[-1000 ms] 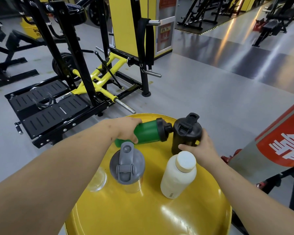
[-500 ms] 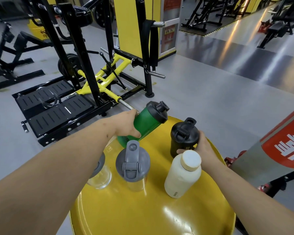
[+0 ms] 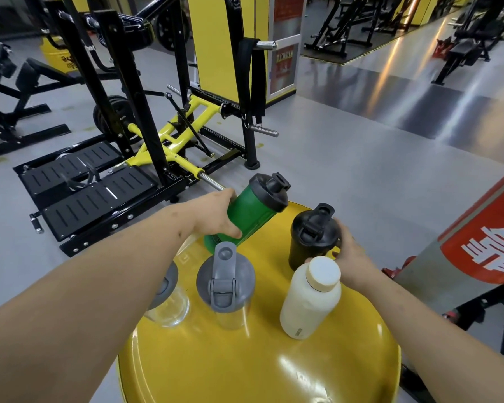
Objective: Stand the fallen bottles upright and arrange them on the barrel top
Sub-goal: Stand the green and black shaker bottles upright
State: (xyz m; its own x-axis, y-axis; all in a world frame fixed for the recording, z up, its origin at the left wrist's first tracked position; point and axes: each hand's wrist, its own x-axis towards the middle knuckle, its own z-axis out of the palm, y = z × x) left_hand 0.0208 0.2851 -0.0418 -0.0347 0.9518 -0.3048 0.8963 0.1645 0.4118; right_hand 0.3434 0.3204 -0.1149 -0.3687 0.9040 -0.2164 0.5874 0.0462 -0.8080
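The left hand (image 3: 216, 216), gripping the green bottle (image 3: 250, 212), has swung it from lying flat to nearly upright near the barrel top's (image 3: 245, 367) far edge; the right hand (image 3: 350, 261) steadies the black bottle (image 3: 313, 238) there.

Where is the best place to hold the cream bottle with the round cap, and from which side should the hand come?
Grip the cream bottle around its straight body below the shoulder, coming from the right. It stands upright, the body is wide and even, and its right side is free. The grey-lidded shaker stands to its left and the black shaker behind it.
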